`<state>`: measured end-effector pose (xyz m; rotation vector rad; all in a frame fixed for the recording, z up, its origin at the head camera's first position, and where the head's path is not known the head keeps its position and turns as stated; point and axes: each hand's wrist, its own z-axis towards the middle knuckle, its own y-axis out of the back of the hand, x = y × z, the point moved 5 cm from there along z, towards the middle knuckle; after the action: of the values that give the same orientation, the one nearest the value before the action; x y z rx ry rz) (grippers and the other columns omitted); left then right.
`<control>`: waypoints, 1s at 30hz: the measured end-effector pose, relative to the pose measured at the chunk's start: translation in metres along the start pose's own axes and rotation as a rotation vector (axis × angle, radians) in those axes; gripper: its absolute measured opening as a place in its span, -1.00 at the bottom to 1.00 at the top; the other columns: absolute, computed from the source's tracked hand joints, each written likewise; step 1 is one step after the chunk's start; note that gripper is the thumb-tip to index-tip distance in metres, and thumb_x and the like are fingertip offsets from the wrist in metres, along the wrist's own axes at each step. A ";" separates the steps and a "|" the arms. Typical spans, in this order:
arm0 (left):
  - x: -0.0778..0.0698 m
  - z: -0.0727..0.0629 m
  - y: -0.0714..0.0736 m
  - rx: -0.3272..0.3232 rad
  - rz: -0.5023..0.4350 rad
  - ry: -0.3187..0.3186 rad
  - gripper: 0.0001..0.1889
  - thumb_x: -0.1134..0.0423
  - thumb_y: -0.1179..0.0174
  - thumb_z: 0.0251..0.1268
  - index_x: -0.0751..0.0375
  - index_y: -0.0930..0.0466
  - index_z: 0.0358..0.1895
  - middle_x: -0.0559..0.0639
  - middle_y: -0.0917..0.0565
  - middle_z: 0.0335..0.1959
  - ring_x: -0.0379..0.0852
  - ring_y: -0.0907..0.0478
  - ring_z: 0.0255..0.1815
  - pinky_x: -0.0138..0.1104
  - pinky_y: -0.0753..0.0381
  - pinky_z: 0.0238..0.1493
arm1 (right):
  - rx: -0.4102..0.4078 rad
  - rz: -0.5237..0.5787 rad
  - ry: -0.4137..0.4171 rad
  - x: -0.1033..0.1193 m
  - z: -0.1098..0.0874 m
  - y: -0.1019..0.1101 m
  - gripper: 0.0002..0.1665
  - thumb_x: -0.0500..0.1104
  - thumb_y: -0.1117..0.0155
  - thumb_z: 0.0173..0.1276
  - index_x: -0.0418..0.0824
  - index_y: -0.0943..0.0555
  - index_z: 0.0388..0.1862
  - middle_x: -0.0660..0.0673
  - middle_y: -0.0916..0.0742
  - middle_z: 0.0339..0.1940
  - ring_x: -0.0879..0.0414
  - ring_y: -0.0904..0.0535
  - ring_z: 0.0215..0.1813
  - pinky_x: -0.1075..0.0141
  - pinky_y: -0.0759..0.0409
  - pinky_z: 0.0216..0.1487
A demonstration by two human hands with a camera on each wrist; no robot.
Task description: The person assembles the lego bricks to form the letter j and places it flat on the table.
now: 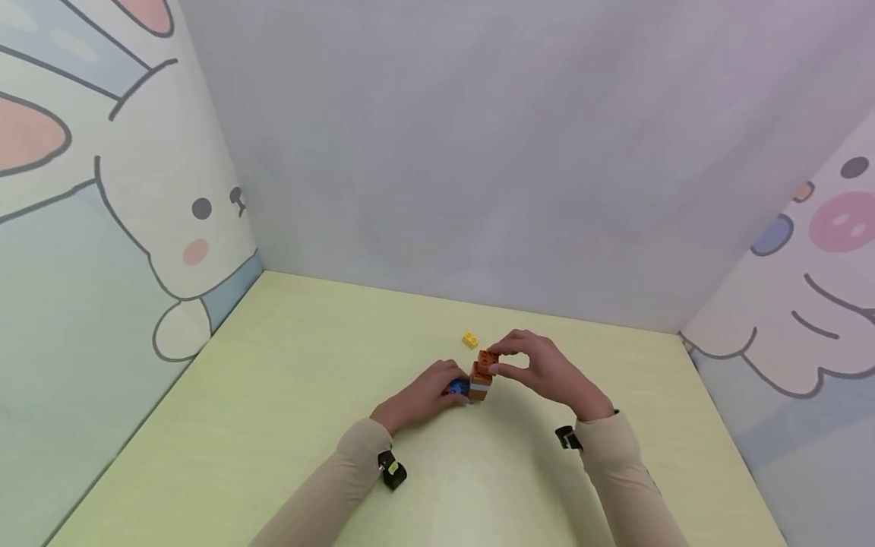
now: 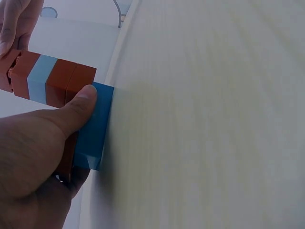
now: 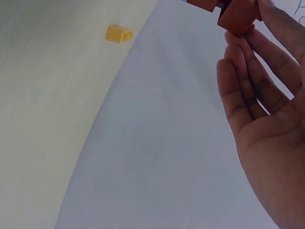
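A small stack of toy bricks (image 1: 481, 385) stands on the table, orange-brown with a pale band partway up. A blue brick (image 2: 101, 126) forms its base. My left hand (image 1: 425, 393) grips the base from the left, thumb on the stack's lower side in the left wrist view. My right hand (image 1: 550, 371) pinches an orange-brown brick (image 1: 488, 359) between thumb and fingers at the top of the stack. In the left wrist view a thin, uneven gap shows below that brick, so I cannot tell whether it is pressed on. Part of the base is hidden behind the left hand.
A loose yellow brick (image 1: 470, 339) lies on the pale yellow table (image 1: 307, 365), just beyond the stack. A grey wall (image 1: 437, 152) rises behind the table, and panels with cartoon animals flank it on both sides.
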<state>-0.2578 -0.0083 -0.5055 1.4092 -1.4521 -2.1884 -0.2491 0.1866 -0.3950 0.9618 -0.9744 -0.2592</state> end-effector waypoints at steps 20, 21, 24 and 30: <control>-0.002 0.004 0.004 0.009 0.010 0.009 -0.62 -0.03 -0.23 0.47 0.08 -0.59 0.18 -0.08 -0.63 0.07 -0.18 -0.50 0.09 -0.25 -0.56 0.22 | 0.007 -0.037 0.026 0.009 0.004 -0.003 -0.67 -0.02 -0.46 0.35 -0.01 -0.76 0.07 0.13 -0.75 -0.09 0.25 -0.60 -0.06 0.34 -0.57 -0.07; -0.002 0.004 0.004 0.010 0.014 0.011 -0.62 -0.03 -0.22 0.47 0.09 -0.59 0.18 -0.08 -0.62 0.07 -0.18 -0.50 0.09 -0.25 -0.56 0.22 | 0.009 -0.038 0.022 0.009 0.004 -0.004 -0.67 -0.02 -0.45 0.35 -0.01 -0.76 0.08 0.12 -0.75 -0.09 0.25 -0.59 -0.06 0.35 -0.56 -0.08; -0.001 0.003 0.003 0.012 0.018 0.008 -0.62 -0.03 -0.22 0.47 0.09 -0.59 0.18 -0.08 -0.62 0.07 -0.18 -0.50 0.08 -0.26 -0.56 0.22 | 0.010 -0.043 0.009 0.009 0.004 -0.005 -0.67 -0.02 -0.46 0.35 -0.01 -0.76 0.08 0.12 -0.74 -0.10 0.26 -0.58 -0.07 0.35 -0.56 -0.09; 0.000 0.002 0.001 0.018 0.016 0.008 -0.62 -0.04 -0.23 0.46 0.10 -0.60 0.17 -0.09 -0.63 0.05 -0.19 -0.50 0.06 -0.25 -0.56 0.19 | 0.000 -0.063 -0.002 0.009 -0.001 -0.011 -0.67 -0.02 -0.43 0.38 -0.01 -0.74 0.09 0.12 -0.73 -0.08 0.23 -0.59 -0.03 0.31 -0.57 -0.04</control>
<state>-0.2595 -0.0075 -0.5044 1.4055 -1.4784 -2.1630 -0.2409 0.1751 -0.3987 0.9932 -0.9470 -0.3134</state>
